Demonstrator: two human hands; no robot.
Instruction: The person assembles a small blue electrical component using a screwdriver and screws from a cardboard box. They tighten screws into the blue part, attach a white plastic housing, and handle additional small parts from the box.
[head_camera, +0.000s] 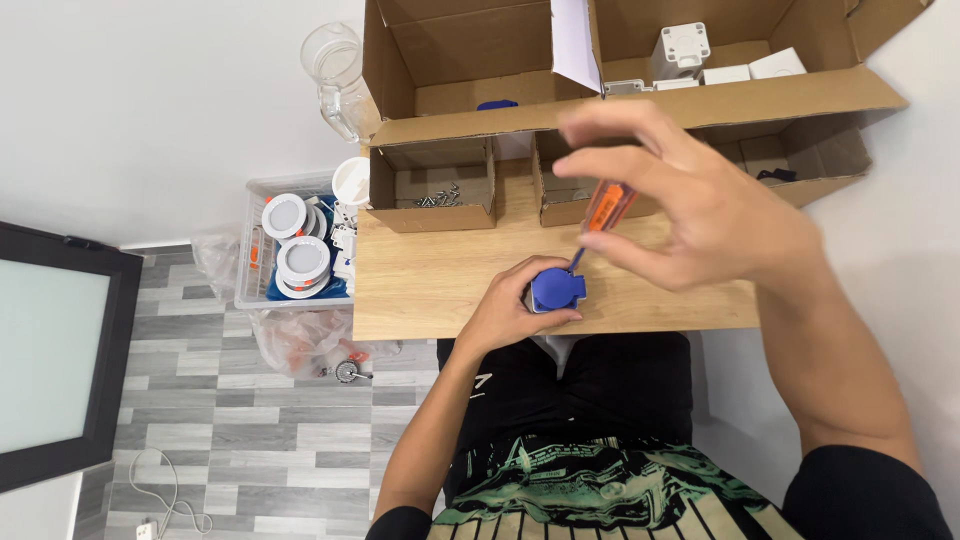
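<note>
Wooden table (440, 290) stands over grey floor planks. Left hand (512, 305) grips a blue socket (556, 288) at the table's near edge. Just above it, right hand (690, 205) holds an orange screwdriver (605, 210), its tip on the socket. Cardboard boxes (432, 185) sit beyond.

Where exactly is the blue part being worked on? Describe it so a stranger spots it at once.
Start at the wooden table. At its near edge the left hand grips a blue socket, with the right hand bringing an orange-handled screwdriver down onto it. Nothing else on the wood is blue.
</note>
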